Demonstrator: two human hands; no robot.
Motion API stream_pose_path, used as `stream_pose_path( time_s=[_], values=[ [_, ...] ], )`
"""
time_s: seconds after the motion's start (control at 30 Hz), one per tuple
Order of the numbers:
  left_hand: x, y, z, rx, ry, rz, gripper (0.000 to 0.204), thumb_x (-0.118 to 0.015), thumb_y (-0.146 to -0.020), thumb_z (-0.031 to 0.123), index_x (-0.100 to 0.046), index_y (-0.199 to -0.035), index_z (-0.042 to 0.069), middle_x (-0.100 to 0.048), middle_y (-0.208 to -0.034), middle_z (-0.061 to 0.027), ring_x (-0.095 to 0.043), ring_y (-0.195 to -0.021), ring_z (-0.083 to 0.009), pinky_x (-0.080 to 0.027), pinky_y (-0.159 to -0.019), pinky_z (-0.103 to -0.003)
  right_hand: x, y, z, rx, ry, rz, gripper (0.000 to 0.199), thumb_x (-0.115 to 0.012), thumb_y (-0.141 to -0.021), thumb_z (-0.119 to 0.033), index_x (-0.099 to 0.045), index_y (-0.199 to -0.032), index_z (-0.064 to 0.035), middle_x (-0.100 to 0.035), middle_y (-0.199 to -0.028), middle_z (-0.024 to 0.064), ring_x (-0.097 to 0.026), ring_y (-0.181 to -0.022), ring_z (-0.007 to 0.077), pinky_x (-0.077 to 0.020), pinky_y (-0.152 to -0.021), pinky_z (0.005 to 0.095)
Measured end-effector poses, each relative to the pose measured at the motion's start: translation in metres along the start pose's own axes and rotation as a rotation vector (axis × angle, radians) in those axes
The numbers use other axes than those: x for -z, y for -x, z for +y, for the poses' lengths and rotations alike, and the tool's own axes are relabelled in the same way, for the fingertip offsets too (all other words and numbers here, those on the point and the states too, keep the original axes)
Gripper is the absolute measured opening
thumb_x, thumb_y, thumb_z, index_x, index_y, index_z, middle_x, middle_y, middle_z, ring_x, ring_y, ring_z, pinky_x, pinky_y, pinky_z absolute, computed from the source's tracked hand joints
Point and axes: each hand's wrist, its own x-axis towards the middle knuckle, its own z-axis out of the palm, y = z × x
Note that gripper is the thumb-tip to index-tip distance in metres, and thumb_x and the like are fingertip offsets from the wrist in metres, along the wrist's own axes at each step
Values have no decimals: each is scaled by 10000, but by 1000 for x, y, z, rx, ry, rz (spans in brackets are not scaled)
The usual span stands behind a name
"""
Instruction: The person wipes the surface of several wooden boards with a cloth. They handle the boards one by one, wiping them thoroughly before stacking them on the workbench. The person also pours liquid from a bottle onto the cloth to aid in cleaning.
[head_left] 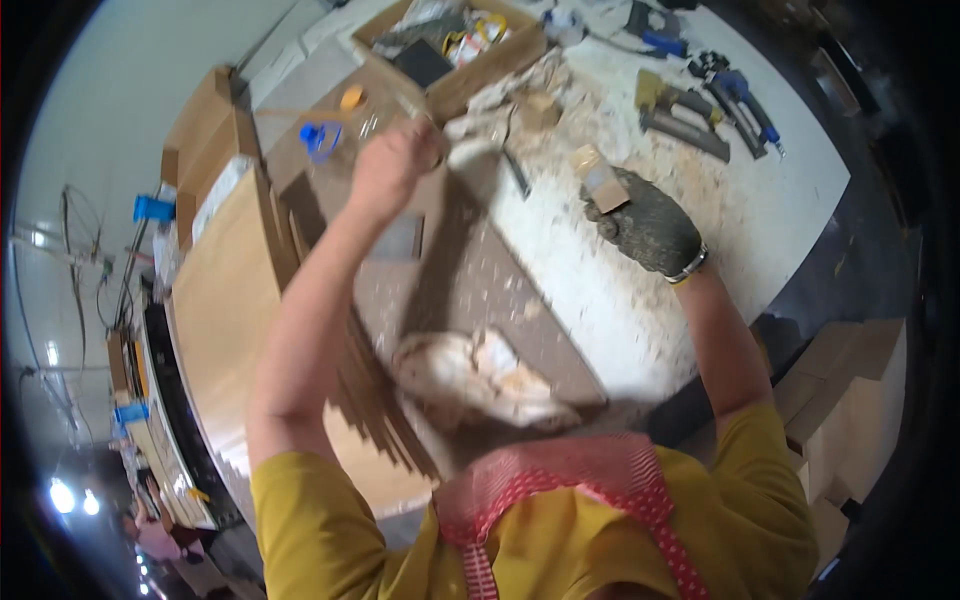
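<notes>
My left hand (392, 168), bare, is closed above the brown board on the table. What its fingers hold, if anything, is hidden. Beside it is a clear bottle (368, 124) with an orange cap (352, 97), and a blue plastic piece with a ring (318, 140) is a little to the left. On my right hand (652, 228) is a dark, dusty work glove. Its fingers are closed on a small tan block (602, 182) above the white tabletop. A similar block (540, 111) rests farther back among crumpled material. A thin dark tool (516, 172) lies between my hands.
At the back right are nail guns (688, 125) and blue-handled tools (740, 100). A cardboard box (470, 85) of odds and ends stands at the back. Stacked wooden panels (230, 300) lie left, a crumpled cloth (480, 375) near my apron. Dust covers the white table (620, 330).
</notes>
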Motion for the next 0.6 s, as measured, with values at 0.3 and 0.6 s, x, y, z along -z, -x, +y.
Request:
stream_pose_path(
  time_s=[0.3,0.6],
  values=[
    [109,196,-88,123,-141,192,364,-502,-951,361,-575,-822,28,-598,-773,-214,-525,-700,-419,-443,-642,-431,-148,180,75,303,950,48,275,-662,-764,-1,-630,-1037,23,-622,-1020,136,-609,-883,245,-509,-772,339],
    [190,447,-232,251,-222,149,208,-544,-924,135,-586,-1117,72,-580,-946,-153,-579,-830,-301,-464,-744,-358,-297,294,188,291,1145,544,449,-691,-747,-70,-586,-1174,15,-640,-1105,153,-616,-957,261,-502,-821,329]
  ],
)
